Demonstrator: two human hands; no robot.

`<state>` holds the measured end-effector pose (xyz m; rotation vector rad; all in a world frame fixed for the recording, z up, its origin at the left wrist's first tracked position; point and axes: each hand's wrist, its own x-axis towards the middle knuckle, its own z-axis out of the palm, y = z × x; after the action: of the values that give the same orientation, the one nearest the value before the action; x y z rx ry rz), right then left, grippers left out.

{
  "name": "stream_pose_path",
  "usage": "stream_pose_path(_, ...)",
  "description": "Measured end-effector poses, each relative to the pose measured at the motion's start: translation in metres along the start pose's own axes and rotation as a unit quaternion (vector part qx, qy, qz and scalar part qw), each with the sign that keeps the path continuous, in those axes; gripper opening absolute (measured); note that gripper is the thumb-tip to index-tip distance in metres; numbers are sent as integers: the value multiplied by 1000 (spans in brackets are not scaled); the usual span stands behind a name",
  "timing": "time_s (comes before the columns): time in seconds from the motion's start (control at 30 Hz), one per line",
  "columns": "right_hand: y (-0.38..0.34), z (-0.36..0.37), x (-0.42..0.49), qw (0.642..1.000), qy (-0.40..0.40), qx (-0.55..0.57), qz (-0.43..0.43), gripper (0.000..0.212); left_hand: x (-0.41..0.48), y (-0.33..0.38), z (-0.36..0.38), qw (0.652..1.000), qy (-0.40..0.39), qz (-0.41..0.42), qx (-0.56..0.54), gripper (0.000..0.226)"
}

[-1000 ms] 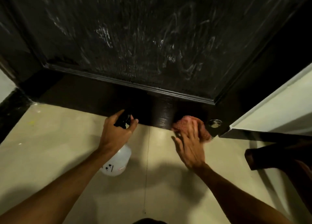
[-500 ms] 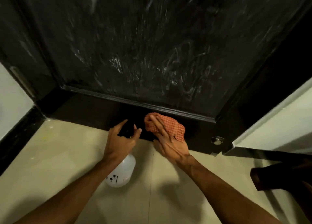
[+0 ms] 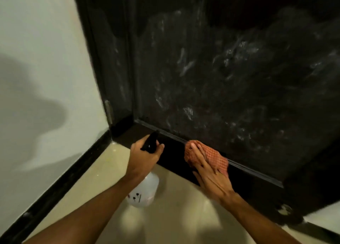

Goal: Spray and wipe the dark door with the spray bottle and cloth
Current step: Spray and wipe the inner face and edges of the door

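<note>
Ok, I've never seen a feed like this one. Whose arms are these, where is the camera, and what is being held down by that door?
There is no machine here. These are a person's two bare arms, seen from one wide-angle camera worn on the head, looking forward and down. The left hand has its grip round the black head of a white spray bottle, low over the pale floor. The right hand presses an orange checked cloth with straight fingers against the bottom part of the dark door. The panel above it shows whitish streaks. A light wall stands on the left.
</note>
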<state>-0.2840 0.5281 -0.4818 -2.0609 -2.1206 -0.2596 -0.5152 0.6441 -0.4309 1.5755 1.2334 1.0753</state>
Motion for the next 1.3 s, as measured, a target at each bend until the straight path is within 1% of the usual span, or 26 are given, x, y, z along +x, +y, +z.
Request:
stream_pose_path(0.03,-2,-4,1,1000,5,1,0,87,7,5,-14,1000,14,-2,7,20)
stream_pose_path(0.1,-6,-18,12,1000,14,-8,-8,85,20,14,-35,999,34,-5,3,23)
stream_pose_path(0.17,-20,-36,40,999,25,-25,-41,83,33,23,-57,998,56,-7,6,23)
stream_pose_path(0.27,-52,-69,102,992,69,-64,-88,88,52,40,-87,996,86,-20,16,19)
stream_pose_path(0.4,-98,-92,183,979,95,-86,-157,89,83,49,-119,994,108,-20,11,19)
stream_pose_path(0.47,-115,-95,217,978,92,-95,-164,90,94,45,-131,994,104,-22,24,22)
stream_pose_path(0.57,-133,-94,257,978,84,-106,-159,93,108,31,-145,992,119,-39,12,34)
stream_pose_path(0.6,-138,-96,267,978,87,-112,-154,95,110,28,-152,992,121,-34,8,35)
stream_pose_path(0.67,-145,-111,288,972,114,-131,-159,95,113,24,-163,992,125,-14,9,29)
stream_pose_path(0.73,-156,-136,316,962,146,-156,-170,90,119,20,-175,991,132,5,4,25)
stream_pose_path(0.83,-176,-152,351,954,192,-184,-139,82,126,12,-187,991,133,21,13,23)
stream_pose_path(0.9,-187,-131,356,952,163,-206,-158,85,130,5,-194,992,128,19,7,20)
stream_pose_path(0.93,-191,-109,352,945,120,-235,-194,85,133,2,-196,992,127,17,0,22)
stream_pose_path(1.0,-194,-66,337,917,-8,-305,-256,79,138,-4,-199,992,124,12,-5,28)
stream_pose_path(1.03,-195,-53,332,907,-37,-320,-272,77,140,-5,-201,992,122,14,-6,29)
stream_pose_path(1.07,-196,-47,331,908,-33,-316,-272,77,141,-7,-202,992,123,16,-7,30)
stream_pose_path(1.13,-197,-60,344,923,44,-282,-257,81,144,-6,-205,992,120,18,-16,33)
stream_pose_path(1.17,-198,-79,356,923,93,-274,-253,81,145,-6,-206,992,122,22,-18,32)
stream_pose_path(1.3,-190,-194,409,904,252,-258,-229,69,149,5,-207,989,131,51,-46,18)
